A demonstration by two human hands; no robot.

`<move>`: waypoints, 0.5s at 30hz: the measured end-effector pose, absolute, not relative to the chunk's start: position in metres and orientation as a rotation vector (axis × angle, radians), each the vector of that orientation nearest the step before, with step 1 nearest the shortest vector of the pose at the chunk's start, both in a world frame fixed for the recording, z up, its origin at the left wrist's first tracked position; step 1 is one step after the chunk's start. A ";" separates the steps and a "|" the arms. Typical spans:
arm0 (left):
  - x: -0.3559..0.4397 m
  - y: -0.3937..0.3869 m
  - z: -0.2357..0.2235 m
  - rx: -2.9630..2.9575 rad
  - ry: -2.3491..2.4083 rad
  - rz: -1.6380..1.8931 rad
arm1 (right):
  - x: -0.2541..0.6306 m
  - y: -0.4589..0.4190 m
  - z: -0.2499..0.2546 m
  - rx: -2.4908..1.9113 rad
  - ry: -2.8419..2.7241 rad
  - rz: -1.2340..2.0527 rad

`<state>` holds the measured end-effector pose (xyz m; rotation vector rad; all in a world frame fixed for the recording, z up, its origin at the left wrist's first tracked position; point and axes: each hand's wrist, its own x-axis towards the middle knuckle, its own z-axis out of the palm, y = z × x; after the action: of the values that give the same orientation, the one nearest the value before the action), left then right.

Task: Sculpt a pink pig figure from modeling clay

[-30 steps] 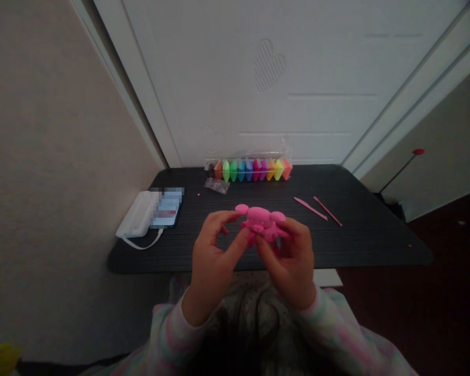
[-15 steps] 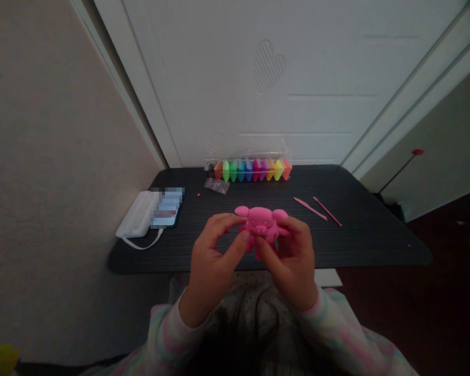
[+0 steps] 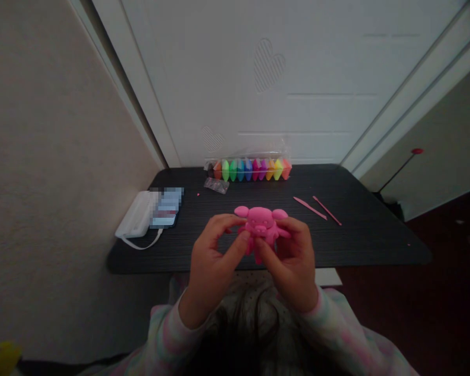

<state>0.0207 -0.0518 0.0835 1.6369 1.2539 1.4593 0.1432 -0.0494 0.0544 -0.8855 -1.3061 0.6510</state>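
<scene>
A pink clay figure (image 3: 260, 222) with two round ears and a snout is held up over the near edge of the black table (image 3: 356, 235), its face turned towards me. My left hand (image 3: 213, 261) pinches its left side between thumb and fingers. My right hand (image 3: 293, 258) grips its right side and lower body, so the legs are partly hidden by my fingers.
A row of coloured clay packs (image 3: 253, 169) in clear wrap lies at the table's far edge, a small crumpled wrapper (image 3: 216, 185) in front of it. Two pink modelling sticks (image 3: 317, 209) lie to the right. A white case (image 3: 135, 222) and a phone (image 3: 166, 209) sit at the left.
The figure has been tilted upright so that its face shows. Both hands have kept their hold and hardly shifted.
</scene>
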 end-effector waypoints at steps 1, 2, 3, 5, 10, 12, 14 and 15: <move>0.021 -0.052 0.084 1.629 1.254 1.460 | 0.143 -0.050 0.055 -0.884 -1.307 0.655; 0.021 -0.052 0.084 1.619 1.255 1.456 | 0.143 -0.050 0.055 -0.884 -1.306 0.661; 0.021 -0.052 0.084 1.608 1.255 1.455 | 0.143 -0.050 0.055 -0.885 -1.306 0.668; 0.021 -0.052 0.084 1.585 1.252 1.453 | 0.142 -0.050 0.056 -0.893 -1.306 0.675; 0.022 -0.052 0.084 1.551 1.251 1.468 | 0.142 -0.051 0.057 -0.905 -1.294 0.677; 0.023 -0.052 0.084 1.542 1.257 1.471 | 0.142 -0.051 0.056 -0.905 -1.296 0.682; 0.023 -0.052 0.085 1.545 1.260 1.466 | 0.142 -0.050 0.057 -0.903 -1.287 0.697; 0.023 -0.052 0.085 1.550 1.259 1.464 | 0.142 -0.050 0.057 -0.899 -1.277 0.709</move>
<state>0.0226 -0.0524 0.0848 1.5501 1.2593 1.4638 0.1420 -0.0504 0.0572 -0.8992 -1.2771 0.7094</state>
